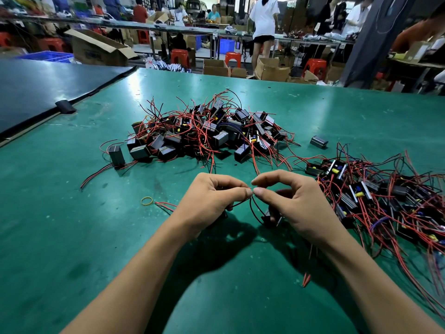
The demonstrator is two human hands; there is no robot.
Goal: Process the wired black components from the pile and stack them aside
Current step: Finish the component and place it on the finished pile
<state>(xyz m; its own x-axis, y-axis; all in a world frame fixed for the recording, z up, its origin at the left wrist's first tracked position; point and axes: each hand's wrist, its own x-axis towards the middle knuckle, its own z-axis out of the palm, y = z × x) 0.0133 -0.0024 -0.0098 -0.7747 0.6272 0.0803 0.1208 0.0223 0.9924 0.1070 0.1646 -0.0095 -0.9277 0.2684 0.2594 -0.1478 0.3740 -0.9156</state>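
Note:
A pile of black box components with red and black wires [207,131] lies in the middle of the green table [72,237]. A second heap of the same components [375,201] spreads along the right side. My left hand [212,201] and my right hand [291,201] meet fingertip to fingertip just above the table, each pinching the end of a thin black wire [254,208]. The wire loops down to a black component [271,219] mostly hidden under my right hand. Red wire ends [306,279] trail out below my right wrist.
A yellow rubber band [147,201] lies left of my left hand, beside loose red wire ends [166,205]. One lone black component [319,142] sits right of the middle pile. A dark mat [48,85] covers the far left. Cardboard boxes, red stools and people stand beyond the table.

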